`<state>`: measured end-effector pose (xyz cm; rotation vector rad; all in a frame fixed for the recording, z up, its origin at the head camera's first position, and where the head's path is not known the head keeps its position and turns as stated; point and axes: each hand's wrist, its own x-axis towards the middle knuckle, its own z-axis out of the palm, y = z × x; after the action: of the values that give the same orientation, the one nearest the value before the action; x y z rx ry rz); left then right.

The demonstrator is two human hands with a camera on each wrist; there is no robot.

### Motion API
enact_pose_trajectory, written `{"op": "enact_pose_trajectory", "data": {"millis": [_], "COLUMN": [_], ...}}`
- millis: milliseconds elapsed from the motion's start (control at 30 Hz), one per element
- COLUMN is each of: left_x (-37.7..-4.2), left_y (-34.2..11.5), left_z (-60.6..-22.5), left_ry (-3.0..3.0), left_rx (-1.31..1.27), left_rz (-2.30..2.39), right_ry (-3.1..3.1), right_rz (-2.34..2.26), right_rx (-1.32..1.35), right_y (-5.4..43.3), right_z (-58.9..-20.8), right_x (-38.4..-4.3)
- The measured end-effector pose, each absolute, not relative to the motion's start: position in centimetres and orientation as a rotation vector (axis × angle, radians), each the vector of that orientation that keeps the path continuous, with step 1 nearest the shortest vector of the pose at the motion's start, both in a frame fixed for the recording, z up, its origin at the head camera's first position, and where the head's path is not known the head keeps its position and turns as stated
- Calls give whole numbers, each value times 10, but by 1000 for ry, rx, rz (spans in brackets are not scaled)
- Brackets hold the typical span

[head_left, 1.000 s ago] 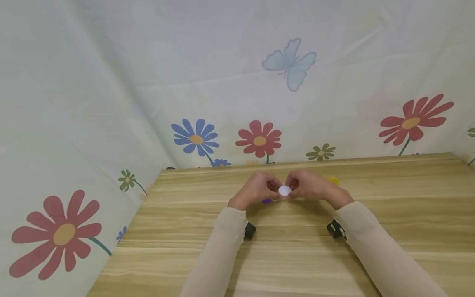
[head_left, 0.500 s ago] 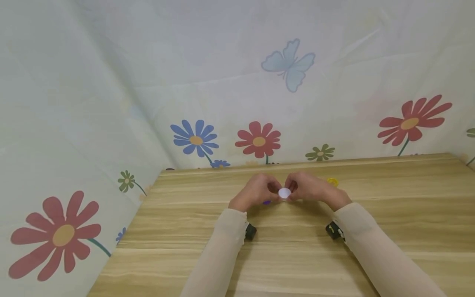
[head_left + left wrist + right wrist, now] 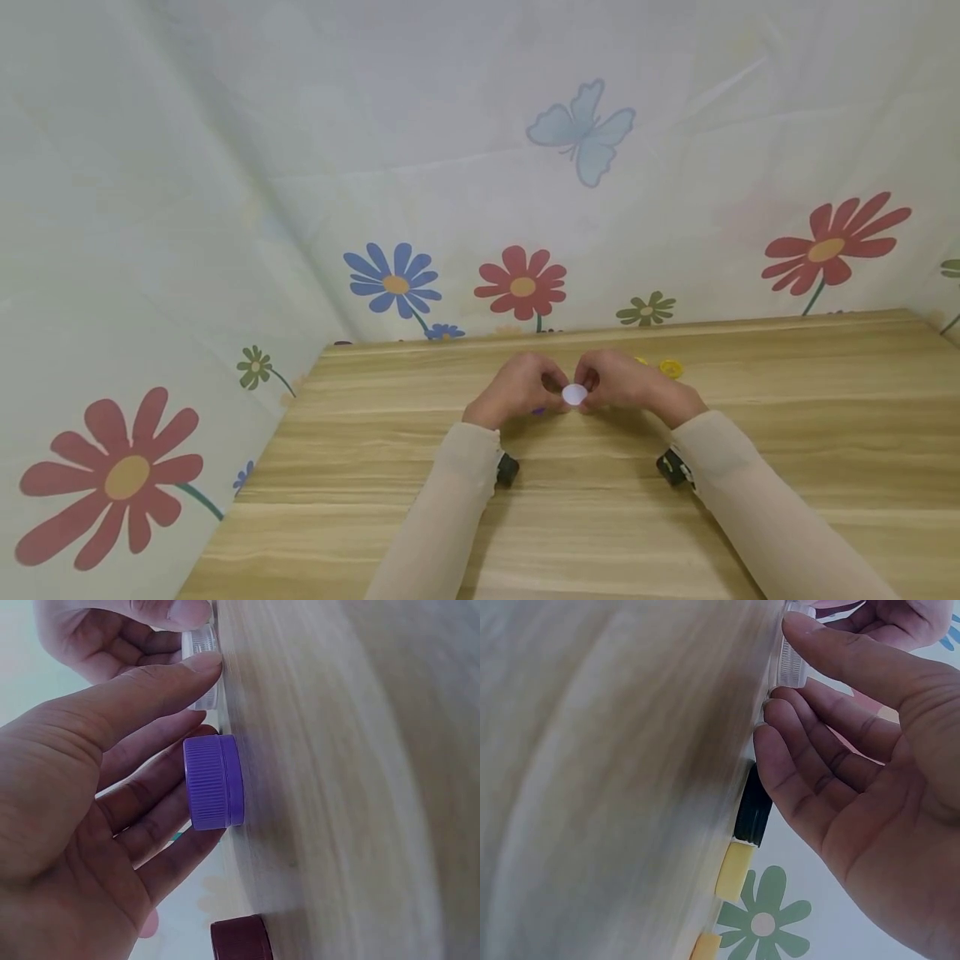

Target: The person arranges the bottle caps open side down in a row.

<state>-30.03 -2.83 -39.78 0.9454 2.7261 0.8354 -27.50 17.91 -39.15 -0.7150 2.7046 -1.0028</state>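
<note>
Between both hands is a small round bottle cap [image 3: 574,394], white on top, with clear ribbed sides in the wrist views. My left hand [image 3: 517,387] pinches it from the left with thumb and finger. From the right, my right hand [image 3: 618,379] holds the opposite side with its thumb and fingertips. The cap is right at the wooden tabletop in both wrist views. A purple bottle cap [image 3: 214,782] stands on the table close to the left hand's other fingers. In the head view, most of it is hidden behind that hand.
Further along the table, a dark red cap [image 3: 241,939] shows in the left wrist view. Beyond the right hand stand a black cap [image 3: 752,806] and a yellow cap [image 3: 735,870]. A flowered cloth [image 3: 442,183] hangs behind the table's [image 3: 570,517] far edge.
Both hands and the white cap have come slightly lower in the head view. More of the yellow caps shows behind the right hand. Both hands keep their hold.
</note>
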Motion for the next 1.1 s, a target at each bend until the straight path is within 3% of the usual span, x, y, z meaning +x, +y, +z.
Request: {"op": "enact_pose_trajectory", "data": {"millis": [1100], "left_x": [-303], "left_y": [-31], "left_z": [-399], "left_ry": [2725], "left_rx": [988], "left_rz": [775], "right_ry": [2693], "right_rz": [-979], "right_rx": [-655], "right_y": [179], "right_z": [-391], "right_x": [-276]}}
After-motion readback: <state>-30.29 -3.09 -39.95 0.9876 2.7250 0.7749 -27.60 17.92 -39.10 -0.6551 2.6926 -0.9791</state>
